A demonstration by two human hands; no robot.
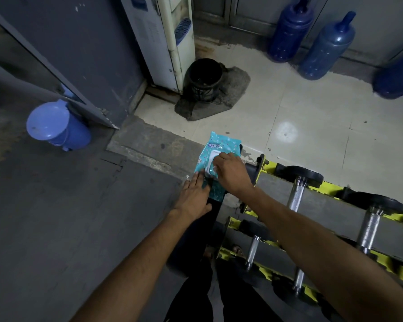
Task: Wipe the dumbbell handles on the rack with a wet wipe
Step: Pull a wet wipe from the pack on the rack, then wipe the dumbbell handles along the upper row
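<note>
A teal wet wipe packet point(221, 145) lies on the end of the dumbbell rack point(316, 196). My left hand point(194, 194) rests flat on the packet's near end, fingers straight. My right hand point(230, 170) is over the packet's white flap point(211, 159), fingertips curled at the opening; whether they pinch a wipe is unclear. Dumbbells with chrome handles point(296, 196) and black plates sit across the rack's yellow-edged rails to the right; another handle point(370, 228) lies further right.
A black bin point(204, 79) stands by a water dispenser point(170, 43) at the back. Blue water jugs point(326, 47) line the far wall. A blue pedal bin point(56, 126) sits at the left. Dark mat floor point(68, 228) spreads left of the rack.
</note>
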